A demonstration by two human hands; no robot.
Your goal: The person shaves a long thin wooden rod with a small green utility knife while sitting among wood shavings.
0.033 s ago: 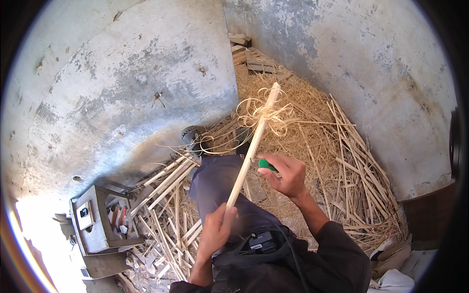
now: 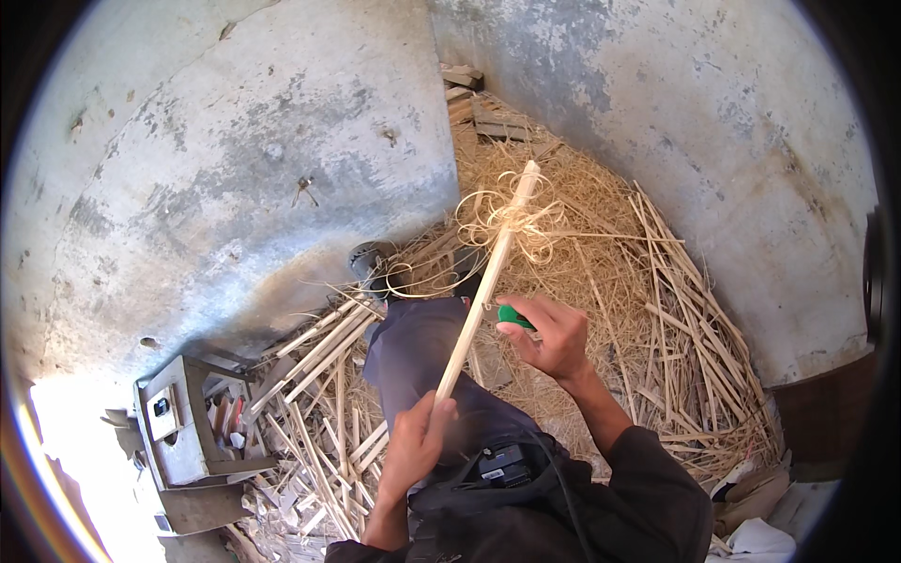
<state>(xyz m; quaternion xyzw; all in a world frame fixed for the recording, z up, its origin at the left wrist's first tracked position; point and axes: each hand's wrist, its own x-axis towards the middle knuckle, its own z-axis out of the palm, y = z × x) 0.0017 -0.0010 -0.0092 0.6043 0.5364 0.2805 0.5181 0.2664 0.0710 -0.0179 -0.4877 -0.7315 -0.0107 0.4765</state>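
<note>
Left hand (image 2: 416,439) grips the stick (image 2: 480,298) firmly; right hand (image 2: 557,340) pinches the green tool (image 2: 513,316). Curls (image 2: 517,220) crowd the far end; the near length is bare.

I have the left hand (image 2: 419,437) at lower centre, curled in a grip, the left forearm (image 2: 387,519) angled steeply up from the bottom edge. I hold the right hand (image 2: 558,340) right of centre, fingers (image 2: 546,307) bent leftward, the right forearm (image 2: 599,409) slanting toward the lower right.
</note>
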